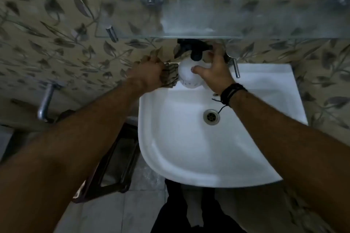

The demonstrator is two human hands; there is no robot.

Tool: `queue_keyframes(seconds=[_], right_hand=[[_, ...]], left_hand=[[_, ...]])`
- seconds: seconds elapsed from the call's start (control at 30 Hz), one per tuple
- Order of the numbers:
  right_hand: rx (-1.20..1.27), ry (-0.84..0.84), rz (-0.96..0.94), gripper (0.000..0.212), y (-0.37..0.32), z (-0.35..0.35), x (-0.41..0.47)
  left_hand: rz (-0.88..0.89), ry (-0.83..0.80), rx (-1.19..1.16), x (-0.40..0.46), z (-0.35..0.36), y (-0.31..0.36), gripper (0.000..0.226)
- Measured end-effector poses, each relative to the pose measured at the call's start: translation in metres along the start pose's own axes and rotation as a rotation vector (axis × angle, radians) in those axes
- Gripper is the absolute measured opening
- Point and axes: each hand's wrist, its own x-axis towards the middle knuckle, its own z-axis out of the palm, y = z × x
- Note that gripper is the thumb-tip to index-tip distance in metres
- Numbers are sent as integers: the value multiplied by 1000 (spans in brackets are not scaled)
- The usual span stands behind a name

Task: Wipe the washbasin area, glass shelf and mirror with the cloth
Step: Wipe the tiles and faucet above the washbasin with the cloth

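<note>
Cloth sits bunched on the back-left ledge of the washbasin, against the wall, and our left hand clamps around it. Our right hand curls thumb and fingers round the white soap dispenser just beside the cloth, black pump on top. Likely step: wiping the ledge around the bottle. To do it well we lift or tilt the dispenser clear, drag the cloth under its base, keep off the tap. Glass shelf above looks smeared, not yet tackled. Faint marks on the dispenser, unreadable; no brand visible.
</note>
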Motion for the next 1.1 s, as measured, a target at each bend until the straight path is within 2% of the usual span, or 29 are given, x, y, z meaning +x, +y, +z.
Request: queue_keyframes(seconds=[0.07, 0.17, 0.3, 0.47, 0.6, 0.67, 0.77, 0.87, 0.97, 1.03, 1.1], right_hand=[[-48, -70, 13, 70, -6, -1, 11], [-85, -147, 56, 48, -10, -2, 22], [-104, -193, 33, 35, -8, -5, 22], [-64, -165, -19, 40, -13, -2, 8], [-155, -182, -126, 38, -18, 13, 8], [-163, -202, -165, 38, -21, 19, 9], [-112, -190, -180, 55, -23, 23, 8], [-54, -151, -129, 45, -26, 23, -3], [78, -52, -35, 31, -24, 19, -22], [153, 6, 48, 24, -21, 20, -36], [213, 24, 178, 19, -11, 24, -44]], left_hand=[[-27, -65, -1, 9, -2, -4, 58], [-55, -79, 25, 17, 0, -7, 53], [-95, -77, 51, 21, 2, -9, 50], [-141, -119, 2, 26, 6, -12, 47], [-112, -80, -84, 24, 6, -12, 37], [-98, -87, -130, 20, 4, -14, 41], [-96, -73, -210, 10, -8, -20, 53], [-71, 124, -313, -4, -22, -25, 50], [-50, 388, -237, -13, -21, -26, 42], [-75, 361, -224, -12, -6, -21, 38], [-109, 185, -224, -10, 22, -13, 43]])
